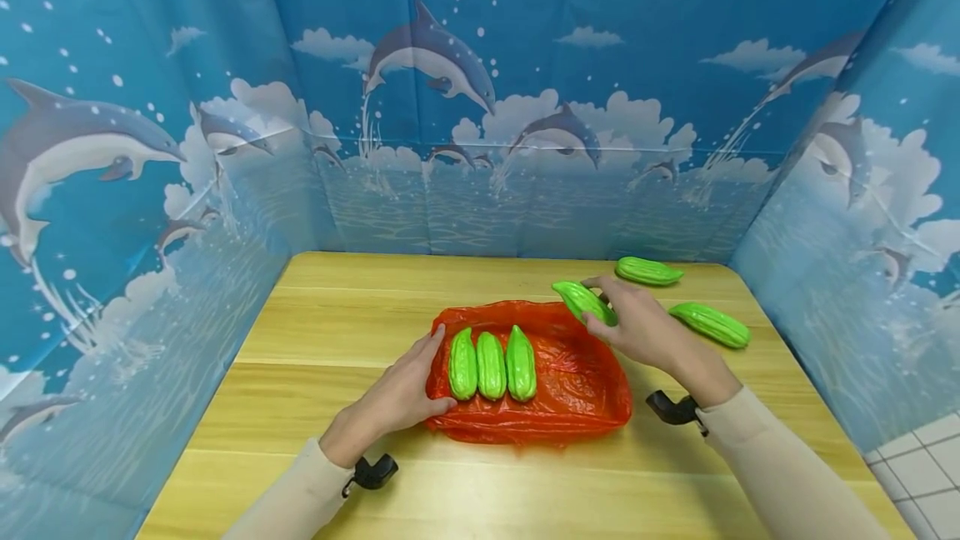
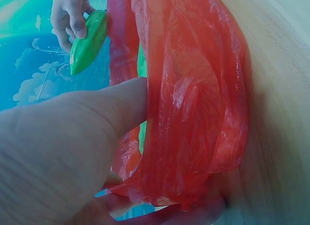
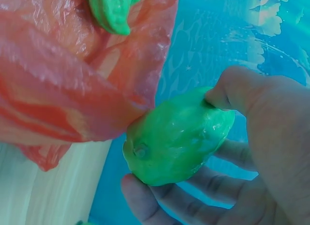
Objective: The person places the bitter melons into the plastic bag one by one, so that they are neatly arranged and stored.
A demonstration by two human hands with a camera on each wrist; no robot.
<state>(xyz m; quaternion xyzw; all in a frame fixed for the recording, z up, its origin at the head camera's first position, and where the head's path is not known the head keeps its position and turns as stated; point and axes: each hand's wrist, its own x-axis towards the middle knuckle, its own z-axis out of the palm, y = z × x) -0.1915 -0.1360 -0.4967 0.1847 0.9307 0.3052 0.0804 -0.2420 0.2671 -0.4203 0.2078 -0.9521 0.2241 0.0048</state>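
In the head view, a red plastic bag (image 1: 577, 423) lies spread open like a shallow tray on the table. Three green bitter melons (image 1: 491, 365) stand side by side in its left part. My left hand (image 1: 401, 386) grips the bag's left rim, its thumb (image 2: 128, 101) inside the wall and other fingers outside. Above the bag's back right rim, my right hand (image 1: 645, 327) holds another bitter melon (image 3: 174, 137) between thumb and fingers. That melon is tilted, its pointed tip toward the back left.
Two more bitter melons lie on the wooden table (image 1: 300, 332) right of the bag, one at the back edge (image 1: 648, 271) and one nearer (image 1: 710, 324). Blue dolphin-print curtains (image 1: 525, 190) enclose the table at the back and both sides.
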